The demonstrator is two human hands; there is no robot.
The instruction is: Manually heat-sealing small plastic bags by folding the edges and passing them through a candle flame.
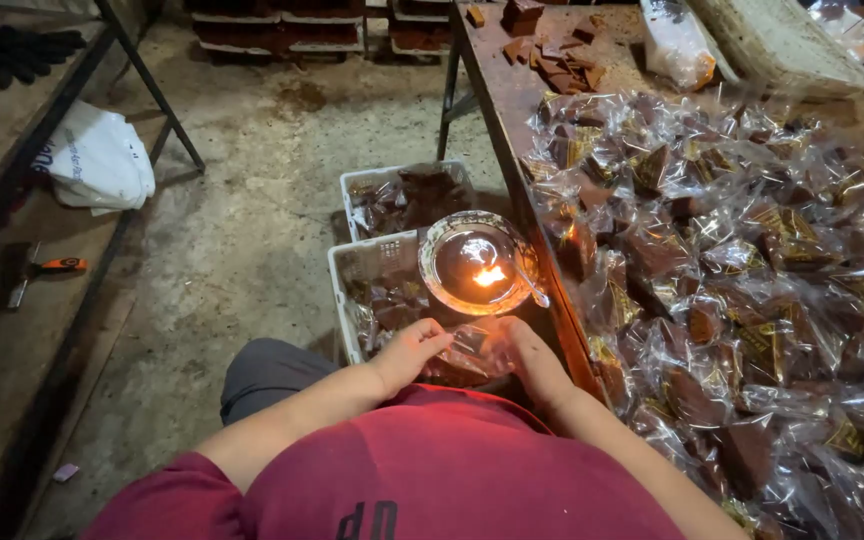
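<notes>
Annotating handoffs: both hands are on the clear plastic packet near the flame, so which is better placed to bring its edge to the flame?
Probably right. The right hand grips the clear plastic packet on the side just below the flame in the round metal bowl; the left hand holds the side farther off.

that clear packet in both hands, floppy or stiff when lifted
The clear packet, held by the left hand and right hand, looks crinkly, so the film probably flops. Its brown block seems solid, likely giving stiffness. Glossy film may be slippery.
</notes>
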